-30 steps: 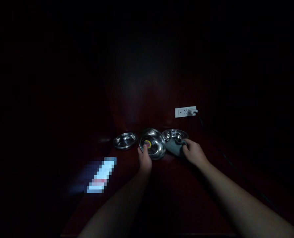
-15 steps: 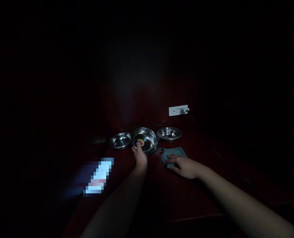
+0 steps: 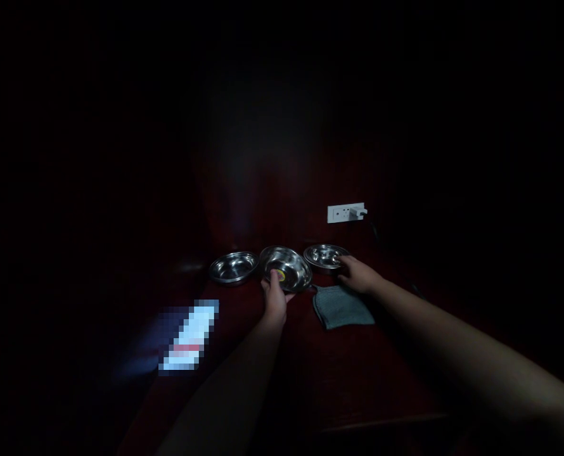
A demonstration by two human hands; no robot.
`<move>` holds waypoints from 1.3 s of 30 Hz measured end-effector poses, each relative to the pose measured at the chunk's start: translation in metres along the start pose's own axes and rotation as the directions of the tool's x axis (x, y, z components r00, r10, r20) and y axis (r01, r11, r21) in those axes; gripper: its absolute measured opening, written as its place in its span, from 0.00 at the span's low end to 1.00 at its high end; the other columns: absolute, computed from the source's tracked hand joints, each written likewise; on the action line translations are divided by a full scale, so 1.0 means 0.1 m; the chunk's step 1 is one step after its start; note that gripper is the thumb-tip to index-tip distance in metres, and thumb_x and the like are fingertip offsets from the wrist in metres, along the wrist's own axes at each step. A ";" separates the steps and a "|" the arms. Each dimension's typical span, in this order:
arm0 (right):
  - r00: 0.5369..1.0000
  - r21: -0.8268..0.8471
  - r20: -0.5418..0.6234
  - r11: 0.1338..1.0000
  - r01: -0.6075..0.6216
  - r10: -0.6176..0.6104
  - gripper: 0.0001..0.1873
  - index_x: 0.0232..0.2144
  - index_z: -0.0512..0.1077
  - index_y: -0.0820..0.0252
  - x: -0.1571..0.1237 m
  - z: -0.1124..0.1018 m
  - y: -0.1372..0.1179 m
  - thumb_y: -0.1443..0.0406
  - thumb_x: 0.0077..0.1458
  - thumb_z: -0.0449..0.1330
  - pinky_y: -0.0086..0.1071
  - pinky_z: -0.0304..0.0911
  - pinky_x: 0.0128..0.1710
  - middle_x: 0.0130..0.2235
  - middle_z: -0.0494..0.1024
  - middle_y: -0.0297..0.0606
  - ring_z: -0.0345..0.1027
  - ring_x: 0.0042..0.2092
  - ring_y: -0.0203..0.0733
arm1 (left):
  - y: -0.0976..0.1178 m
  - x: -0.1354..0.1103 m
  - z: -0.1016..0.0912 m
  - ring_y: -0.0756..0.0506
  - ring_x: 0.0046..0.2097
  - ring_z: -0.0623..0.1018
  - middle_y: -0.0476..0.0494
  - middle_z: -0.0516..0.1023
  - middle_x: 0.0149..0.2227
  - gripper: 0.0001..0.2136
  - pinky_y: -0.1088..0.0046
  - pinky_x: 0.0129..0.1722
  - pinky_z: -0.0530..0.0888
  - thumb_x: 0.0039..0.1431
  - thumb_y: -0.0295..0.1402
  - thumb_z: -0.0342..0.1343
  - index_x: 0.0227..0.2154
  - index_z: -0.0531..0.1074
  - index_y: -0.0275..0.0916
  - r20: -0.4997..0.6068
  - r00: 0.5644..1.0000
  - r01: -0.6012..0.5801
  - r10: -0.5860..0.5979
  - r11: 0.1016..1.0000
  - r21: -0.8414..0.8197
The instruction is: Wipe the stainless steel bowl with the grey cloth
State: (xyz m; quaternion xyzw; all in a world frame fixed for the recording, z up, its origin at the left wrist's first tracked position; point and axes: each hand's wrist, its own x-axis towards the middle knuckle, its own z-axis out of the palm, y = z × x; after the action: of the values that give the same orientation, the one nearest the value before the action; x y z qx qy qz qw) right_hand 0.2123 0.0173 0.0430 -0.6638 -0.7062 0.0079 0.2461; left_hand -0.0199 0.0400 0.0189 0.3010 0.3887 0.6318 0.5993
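Observation:
My left hand (image 3: 276, 303) grips a shiny metal bowl (image 3: 294, 266), its thumb inside by a round yellow sticker. That bowl is tilted toward me, and its underside is hidden. At the right, my right hand (image 3: 360, 276) has its fingers over the near-right rim of another metal bowl (image 3: 322, 256) and its thumb low on the outer side. That bowl sits on the dark red table (image 3: 329, 386) and looks like several nested together. A folded grey-green cloth (image 3: 343, 309) lies just below my right hand, untouched.
A third shallow metal bowl (image 3: 234, 268) stands at the left of the held one. A bright, pixelated screen-like object (image 3: 189, 335) lies near the left table edge. On the back wall, a white socket (image 3: 341, 214) holds a plug with a dark cable. The surroundings are very dark.
My right hand has left the cloth and moved up to the rim of the right bowl. The left hand's bowl has shifted slightly right.

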 end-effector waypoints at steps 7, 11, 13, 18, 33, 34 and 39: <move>0.999 -0.056 0.041 0.998 -0.011 0.013 0.26 0.52 0.65 0.64 0.23 0.23 0.16 0.69 0.48 0.58 0.36 0.56 0.54 0.55 0.66 0.50 0.61 0.55 0.49 | -0.03 0.04 -0.01 0.39 0.53 0.70 0.39 0.63 0.55 0.23 0.59 0.36 0.77 0.55 0.49 0.50 0.50 0.57 0.45 0.009 1.000 -0.001 0.001 0.999 0.032; 0.999 -0.071 0.037 0.997 -0.017 0.020 0.21 0.48 0.69 0.63 0.30 0.25 0.19 0.68 0.49 0.57 0.37 0.57 0.52 0.53 0.68 0.49 0.64 0.53 0.49 | -0.04 0.05 0.00 0.38 0.53 0.70 0.39 0.63 0.56 0.23 0.58 0.36 0.77 0.55 0.49 0.50 0.50 0.57 0.46 0.007 1.000 -0.010 0.010 0.999 0.043; 0.999 -0.070 0.036 0.997 -0.015 0.017 0.19 0.46 0.70 0.62 0.31 0.25 0.19 0.67 0.50 0.58 0.36 0.58 0.51 0.51 0.70 0.48 0.65 0.51 0.48 | -0.03 0.05 0.00 0.38 0.53 0.70 0.39 0.64 0.55 0.23 0.58 0.36 0.77 0.55 0.49 0.50 0.50 0.57 0.46 0.006 1.000 -0.012 0.012 0.999 0.044; 0.999 -0.047 0.032 0.999 -0.006 0.007 0.14 0.42 0.71 0.61 0.33 0.25 0.18 0.67 0.52 0.56 0.33 0.60 0.48 0.46 0.75 0.45 0.68 0.48 0.44 | -0.02 0.05 0.00 0.38 0.52 0.70 0.39 0.63 0.56 0.23 0.57 0.36 0.77 0.55 0.49 0.50 0.51 0.56 0.46 -0.002 1.000 0.001 -0.001 1.000 0.026; 1.000 -0.039 -0.028 0.999 -0.008 0.007 0.11 0.38 0.73 0.62 0.29 0.12 0.17 0.65 0.54 0.54 0.33 0.61 0.44 0.42 0.77 0.46 0.71 0.44 0.46 | -0.07 0.14 -0.01 0.37 0.52 0.70 0.39 0.63 0.57 0.26 0.56 0.34 0.77 0.55 0.50 0.49 0.55 0.52 0.51 0.044 0.999 0.011 -0.013 0.999 0.047; 1.000 -0.038 -0.029 0.999 -0.010 0.009 0.11 0.37 0.73 0.61 0.29 0.11 0.17 0.65 0.54 0.53 0.33 0.62 0.43 0.41 0.77 0.45 0.71 0.43 0.45 | -0.07 0.14 -0.01 0.37 0.52 0.71 0.39 0.63 0.56 0.26 0.56 0.34 0.77 0.55 0.50 0.49 0.55 0.52 0.51 0.047 0.999 0.008 -0.011 0.999 0.053; 1.000 -0.039 -0.019 0.999 0.013 -0.013 0.10 0.36 0.74 0.60 0.28 0.06 0.17 0.66 0.54 0.54 0.31 0.61 0.41 0.39 0.78 0.42 0.72 0.41 0.44 | -0.06 0.13 -0.01 0.38 0.51 0.71 0.39 0.64 0.56 0.25 0.57 0.34 0.77 0.55 0.50 0.49 0.54 0.53 0.51 0.048 0.999 0.005 -0.007 0.999 0.054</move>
State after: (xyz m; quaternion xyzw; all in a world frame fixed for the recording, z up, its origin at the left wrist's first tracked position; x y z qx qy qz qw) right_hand 0.2260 0.0474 0.0418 -0.6638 -0.7082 -0.0135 0.2400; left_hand -0.0183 0.0525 0.0121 0.3311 0.3920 0.6117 0.6021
